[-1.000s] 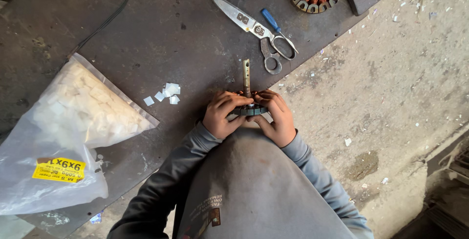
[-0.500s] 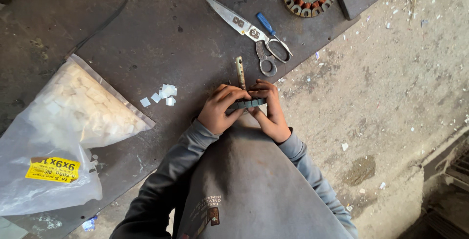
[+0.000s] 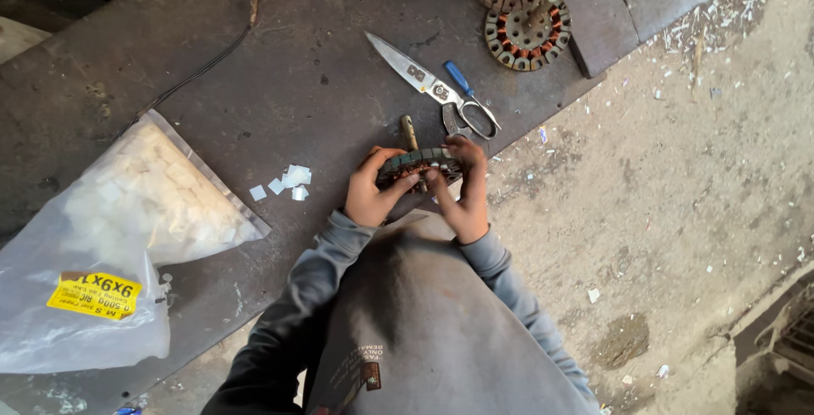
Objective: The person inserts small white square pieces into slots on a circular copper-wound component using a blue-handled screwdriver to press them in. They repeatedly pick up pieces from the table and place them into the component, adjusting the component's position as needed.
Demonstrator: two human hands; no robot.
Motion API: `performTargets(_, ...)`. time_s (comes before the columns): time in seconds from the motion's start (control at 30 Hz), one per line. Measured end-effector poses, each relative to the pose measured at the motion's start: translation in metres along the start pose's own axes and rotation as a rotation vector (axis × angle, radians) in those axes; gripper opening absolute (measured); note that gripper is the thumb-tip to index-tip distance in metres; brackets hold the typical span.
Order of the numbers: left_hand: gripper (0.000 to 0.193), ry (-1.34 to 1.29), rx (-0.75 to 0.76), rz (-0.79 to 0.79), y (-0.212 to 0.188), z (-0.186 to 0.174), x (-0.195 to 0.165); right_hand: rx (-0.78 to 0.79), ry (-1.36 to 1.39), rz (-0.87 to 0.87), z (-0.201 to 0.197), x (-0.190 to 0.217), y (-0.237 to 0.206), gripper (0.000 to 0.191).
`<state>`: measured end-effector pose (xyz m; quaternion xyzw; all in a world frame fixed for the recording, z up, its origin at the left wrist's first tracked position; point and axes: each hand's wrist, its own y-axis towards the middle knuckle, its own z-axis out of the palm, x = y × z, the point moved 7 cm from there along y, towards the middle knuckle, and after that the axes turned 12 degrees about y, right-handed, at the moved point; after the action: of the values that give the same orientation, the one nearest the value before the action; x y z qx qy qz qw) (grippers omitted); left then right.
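Note:
Both my hands hold a round slotted metal stator core (image 3: pixel 417 162) on edge, just above the near edge of the dark workbench (image 3: pixel 280 84). My left hand (image 3: pixel 373 193) grips its left side, with the thumb on the rim. My right hand (image 3: pixel 462 186) grips the right side, fingers curled over the top. A thin metal rod tool (image 3: pixel 409 133) lies on the bench right behind the core. Scissors (image 3: pixel 437 89) with one blue handle lie further back.
Two wound stators with copper coils (image 3: pixel 519 16) sit at the bench's far right. A clear plastic bag (image 3: pixel 110 237) of small white paper pieces lies at left, with several loose pieces (image 3: pixel 287 181) beside it. A black wire (image 3: pixel 203 63) runs across the back. Dusty concrete floor (image 3: pixel 678 194) is on the right.
The view has shifted, so the bench appears lower and a second wound stator is in sight. My hands keep holding the core and have turned it slightly.

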<state>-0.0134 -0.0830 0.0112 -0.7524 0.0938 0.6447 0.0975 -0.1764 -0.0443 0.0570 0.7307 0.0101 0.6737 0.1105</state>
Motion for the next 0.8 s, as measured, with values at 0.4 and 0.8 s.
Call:
performTargets(0.4,0.035,-0.363,0.202,-0.245,0.002,0.005,0.011,0.235,-0.327,-0.196,0.008,0.035,0.016,0.028)
performTargets(0.8,0.042,-0.181,0.181,-0.111,0.007,0.000,-0.008,0.124,-0.803,0.012,-0.019,0.016,0.159,0.040)
